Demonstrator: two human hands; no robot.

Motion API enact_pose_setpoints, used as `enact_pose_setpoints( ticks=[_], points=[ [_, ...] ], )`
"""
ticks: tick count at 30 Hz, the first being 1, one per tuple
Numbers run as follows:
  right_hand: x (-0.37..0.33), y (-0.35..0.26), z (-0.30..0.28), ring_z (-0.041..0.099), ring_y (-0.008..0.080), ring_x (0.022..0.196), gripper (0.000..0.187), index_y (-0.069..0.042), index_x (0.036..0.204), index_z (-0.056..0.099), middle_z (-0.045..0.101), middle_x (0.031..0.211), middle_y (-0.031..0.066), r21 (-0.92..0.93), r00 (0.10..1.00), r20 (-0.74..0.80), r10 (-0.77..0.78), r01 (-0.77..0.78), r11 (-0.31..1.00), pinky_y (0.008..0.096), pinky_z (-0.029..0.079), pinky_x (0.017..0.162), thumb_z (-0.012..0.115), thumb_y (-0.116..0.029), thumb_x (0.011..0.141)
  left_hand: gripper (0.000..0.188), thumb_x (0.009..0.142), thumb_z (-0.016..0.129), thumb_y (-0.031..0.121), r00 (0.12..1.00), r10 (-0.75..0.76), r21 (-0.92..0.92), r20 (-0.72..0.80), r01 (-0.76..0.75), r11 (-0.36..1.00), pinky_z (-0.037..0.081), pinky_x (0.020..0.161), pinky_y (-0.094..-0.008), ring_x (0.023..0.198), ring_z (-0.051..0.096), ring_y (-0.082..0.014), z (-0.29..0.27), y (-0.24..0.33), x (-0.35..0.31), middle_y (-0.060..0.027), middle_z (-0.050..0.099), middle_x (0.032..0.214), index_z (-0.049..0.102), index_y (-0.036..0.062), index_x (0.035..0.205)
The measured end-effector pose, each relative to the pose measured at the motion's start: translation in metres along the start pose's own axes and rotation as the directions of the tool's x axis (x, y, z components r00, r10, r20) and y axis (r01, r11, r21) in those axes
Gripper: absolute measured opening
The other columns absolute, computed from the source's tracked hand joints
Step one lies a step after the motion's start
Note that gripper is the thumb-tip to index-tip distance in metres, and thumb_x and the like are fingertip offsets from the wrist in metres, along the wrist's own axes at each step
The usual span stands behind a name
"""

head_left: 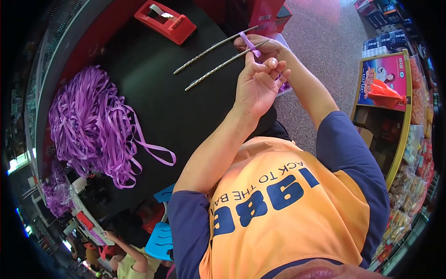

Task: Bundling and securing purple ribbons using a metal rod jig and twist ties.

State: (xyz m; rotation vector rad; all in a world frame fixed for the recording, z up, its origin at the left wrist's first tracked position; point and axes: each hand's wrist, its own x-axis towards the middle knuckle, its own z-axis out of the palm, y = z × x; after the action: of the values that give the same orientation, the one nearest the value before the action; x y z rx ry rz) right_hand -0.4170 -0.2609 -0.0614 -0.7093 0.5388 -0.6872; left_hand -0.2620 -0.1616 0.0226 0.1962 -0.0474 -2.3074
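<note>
Two thin twisted metal rods (209, 76) stick out side by side over the dark table. A purple ribbon (251, 45) is looped around both near their far right ends. My left hand (261, 83) is at the ribbon's lower end, palm up, fingers curled and the ribbon at its fingertips. Just beyond it, my right hand (272, 45) is closed at the ribbon behind the rods; some of its fingers are hidden. To the left lies a big heap of purple ribbon loops (86, 121), one loop trailing toward the middle of the table.
A red tape dispenser (165, 22) sits at the table's far side. Past my hands stand a red box (274, 18) and a pale bin (284, 42) with purple pieces. A blue stool (160, 239) and another person (134, 260) are lower left; a display cabinet (395, 139) stands right.
</note>
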Motion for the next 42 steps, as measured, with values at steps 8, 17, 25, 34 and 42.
enact_pose_setpoints(
  ticks=[8, 17, 25, 34, 42],
  points=[
    [-0.056, -0.079, 0.036, 0.058, 0.0113, 0.081, 0.021, -0.007, 0.098, 0.067, 0.061, 0.094, 0.0028, -0.915, 0.856, -0.353, -0.378, -0.231, 0.331, 0.0253, 0.047, 0.069, 0.069, -0.019, 0.082, 0.053, 0.079, 0.052, 0.005, 0.999, 0.008, 0.022, -0.031, -0.007, 1.0, 0.037, 0.099, -0.0502, 0.094, 0.059, -0.0209, 0.005, 0.001, -0.002, -0.0004, 0.057, 0.078, 0.034, 0.0221, 0.125],
    [-0.034, -0.085, 0.091, 0.059, 0.0234, 0.095, 0.025, -0.014, 0.1, 0.067, 0.058, 0.098, 0.0055, -0.756, 0.857, 0.443, -0.263, 0.2, -0.623, 0.0308, 0.052, 0.077, 0.066, -0.009, 0.076, 0.067, 0.078, 0.049, 0.004, 1.0, -0.013, -0.028, 0.003, 0.013, 1.0, 0.035, 0.097, -0.0471, 0.093, 0.06, -0.0217, 0.002, 0.001, -0.001, -0.0021, 0.06, 0.081, 0.022, 0.0263, 0.135],
    [-0.034, -0.08, 0.069, 0.058, 0.0218, 0.093, 0.019, -0.009, 0.09, 0.067, 0.059, 0.097, 0.0044, -0.73, 0.786, 0.545, -0.293, 0.272, -0.627, 0.0303, 0.051, 0.079, 0.069, -0.01, 0.071, 0.06, 0.078, 0.048, 0.004, 1.0, 0.003, -0.004, -0.004, -0.003, 1.0, 0.039, 0.094, -0.0446, 0.092, 0.06, -0.0209, 0.002, 0.003, -0.002, -0.002, 0.059, 0.082, 0.028, 0.0236, 0.131],
    [-0.045, -0.062, 0.037, 0.054, 0.0243, 0.101, 0.028, -0.017, 0.098, 0.071, 0.061, 0.118, 0.0034, -0.808, 0.749, 0.53, -0.398, 0.302, -0.506, 0.035, 0.047, 0.089, 0.067, -0.01, 0.071, 0.062, 0.078, 0.051, 0.004, 1.0, 0.003, -0.005, -0.003, -0.003, 1.0, 0.039, 0.098, -0.0498, 0.092, 0.059, -0.0202, 0.001, 0.002, -0.001, -0.0008, 0.056, 0.08, 0.029, 0.0235, 0.132],
    [-0.063, -0.047, 0.061, 0.051, 0.0247, 0.111, 0.032, -0.02, 0.104, 0.071, 0.055, 0.13, 0.0008, -0.824, 0.73, 0.427, -0.533, 0.071, -0.562, 0.0355, 0.042, 0.097, 0.062, -0.013, 0.074, 0.053, 0.079, 0.049, 0.005, 1.0, 0.014, -0.002, 0.025, -0.014, 1.0, 0.037, 0.099, -0.0497, 0.094, 0.059, -0.0209, 0.0, 0.002, -0.001, -0.0018, 0.057, 0.08, 0.034, 0.0208, 0.127]
  ],
)
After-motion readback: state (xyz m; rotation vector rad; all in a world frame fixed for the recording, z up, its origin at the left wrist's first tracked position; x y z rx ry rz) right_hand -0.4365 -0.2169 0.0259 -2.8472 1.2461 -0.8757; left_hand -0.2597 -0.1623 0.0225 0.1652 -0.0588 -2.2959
